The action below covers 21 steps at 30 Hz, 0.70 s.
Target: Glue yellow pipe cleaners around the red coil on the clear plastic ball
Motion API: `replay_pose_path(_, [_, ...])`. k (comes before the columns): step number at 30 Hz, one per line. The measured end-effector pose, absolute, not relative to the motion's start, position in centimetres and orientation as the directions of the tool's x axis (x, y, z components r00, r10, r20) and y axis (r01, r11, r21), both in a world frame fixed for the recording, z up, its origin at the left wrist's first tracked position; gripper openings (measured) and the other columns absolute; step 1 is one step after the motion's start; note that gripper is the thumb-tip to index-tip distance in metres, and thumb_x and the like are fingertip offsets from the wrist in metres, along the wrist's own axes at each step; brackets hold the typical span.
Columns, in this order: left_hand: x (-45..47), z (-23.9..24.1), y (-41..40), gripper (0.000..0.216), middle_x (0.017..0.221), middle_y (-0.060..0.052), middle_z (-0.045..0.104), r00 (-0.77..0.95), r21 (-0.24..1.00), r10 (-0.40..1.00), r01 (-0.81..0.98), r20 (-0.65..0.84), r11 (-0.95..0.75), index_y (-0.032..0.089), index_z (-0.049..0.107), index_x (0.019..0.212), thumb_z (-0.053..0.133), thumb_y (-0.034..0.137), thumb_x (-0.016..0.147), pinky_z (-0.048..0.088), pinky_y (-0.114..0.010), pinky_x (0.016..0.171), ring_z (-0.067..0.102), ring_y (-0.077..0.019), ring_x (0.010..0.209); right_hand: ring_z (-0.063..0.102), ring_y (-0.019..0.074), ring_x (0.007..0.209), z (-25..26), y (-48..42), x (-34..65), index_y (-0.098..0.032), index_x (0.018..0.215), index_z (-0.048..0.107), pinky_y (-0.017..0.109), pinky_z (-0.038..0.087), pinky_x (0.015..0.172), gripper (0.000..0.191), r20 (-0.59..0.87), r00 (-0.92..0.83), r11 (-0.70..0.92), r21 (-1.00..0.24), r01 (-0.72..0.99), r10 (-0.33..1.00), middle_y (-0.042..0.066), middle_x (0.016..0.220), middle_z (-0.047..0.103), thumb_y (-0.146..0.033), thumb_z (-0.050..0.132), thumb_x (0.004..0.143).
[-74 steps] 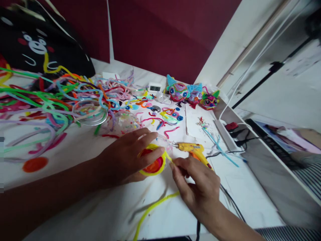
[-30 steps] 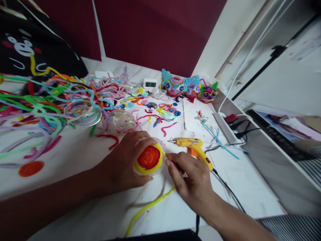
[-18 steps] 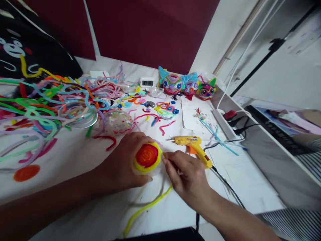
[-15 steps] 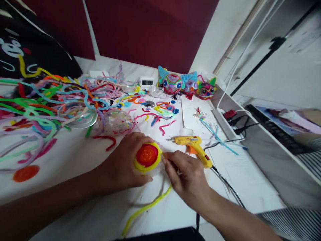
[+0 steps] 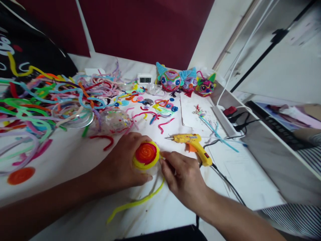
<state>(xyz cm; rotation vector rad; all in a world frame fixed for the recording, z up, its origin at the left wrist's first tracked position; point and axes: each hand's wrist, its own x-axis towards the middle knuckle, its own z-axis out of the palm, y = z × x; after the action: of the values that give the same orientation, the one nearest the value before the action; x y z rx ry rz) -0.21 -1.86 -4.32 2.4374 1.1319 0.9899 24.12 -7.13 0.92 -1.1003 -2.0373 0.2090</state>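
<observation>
My left hand (image 5: 127, 160) is wrapped round a clear plastic ball (image 5: 152, 169). Its top bears a coil of pipe cleaner, orange in the middle, then red, with yellow outermost. At the coil's right edge my right hand (image 5: 179, 170) pinches a yellow pipe cleaner (image 5: 135, 203) between thumb and forefinger. The loose tail of this pipe cleaner curves down and left over the white table. Just beyond my right hand lies a yellow hot glue gun (image 5: 192, 142), nozzle pointing left. The underside of the ball is hidden by my left hand.
Tangled pipe cleaners (image 5: 50, 90) cover the left, beside a clear dome (image 5: 115, 120) and an orange coil (image 5: 21, 175). Several decorated animal heads (image 5: 172, 81) and a small digital clock (image 5: 144, 79) stand at the back. A power strip (image 5: 225, 118) and the glue gun's cord (image 5: 228, 184) are right.
The yellow tail has swung left and lies farther along the table. Both hands keep their hold, with the ball shifted slightly. The whole view has moved a little.
</observation>
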Motion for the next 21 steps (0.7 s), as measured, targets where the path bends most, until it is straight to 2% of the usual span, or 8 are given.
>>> replay_pose_path(4, [-0.24, -4.6, -1.8, 0.084, 0.139, -0.008, 0.071, 0.44, 0.519, 0.769, 0.569, 0.464, -0.638, 0.031, 0.061, 0.144, 0.093, 0.043, 0.068, 0.067, -0.058, 0.109, 0.072, -0.0388, 0.123, 0.068, 0.0153, 0.051, 0.77, -7.06, 23.97, -0.014, 0.107, 0.084, 0.025, 0.055, 0.052, 0.025, 0.547, -0.285, 0.588, -0.528, 0.612, 0.787, 0.003, 0.072, 0.079, -0.014, 0.06, 0.108])
replay_pose_path(10, [0.0, -4.13, -2.12, 0.084, 0.139, -0.009, 0.071, 0.437, 0.514, 0.785, 0.595, 0.438, -0.618, 0.029, 0.06, 0.145, 0.09, 0.038, 0.067, 0.066, -0.059, 0.109, 0.072, -0.039, 0.124, 0.074, 0.017, 0.054, 0.83, -6.87, 23.67, -0.007, 0.106, 0.087, 0.025, 0.058, 0.053, 0.026, 0.536, -0.245, 0.57, -0.602, 0.559, 0.808, 0.009, 0.075, 0.084, -0.011, 0.061, 0.104])
replay_pose_path(14, [0.02, -3.91, -2.23, 0.082, 0.138, -0.009, 0.069, 0.452, 0.509, 0.783, 0.596, 0.427, -0.621, 0.03, 0.057, 0.145, 0.087, 0.034, 0.068, 0.065, -0.06, 0.11, 0.07, -0.0386, 0.124, 0.067, 0.0157, 0.048, 0.88, -6.95, 23.47, -0.004, 0.108, 0.087, 0.024, 0.055, 0.048, 0.027, 0.533, -0.225, 0.562, -0.636, 0.53, 0.816, 0.008, 0.07, 0.081, -0.012, 0.062, 0.102])
replay_pose_path(21, [0.0, -4.28, -2.12, 0.081, 0.135, -0.01, 0.071, 0.435, 0.503, 0.773, 0.59, 0.462, -0.632, 0.029, 0.06, 0.144, 0.085, 0.037, 0.067, 0.067, -0.058, 0.106, 0.072, -0.0381, 0.119, 0.065, 0.0141, 0.048, 0.87, -7.32, 23.3, -0.012, 0.11, 0.087, 0.022, 0.054, 0.048, 0.027, 0.478, -0.211, 0.514, -0.696, 0.501, 0.853, 0.004, 0.071, 0.082, -0.014, 0.062, 0.102])
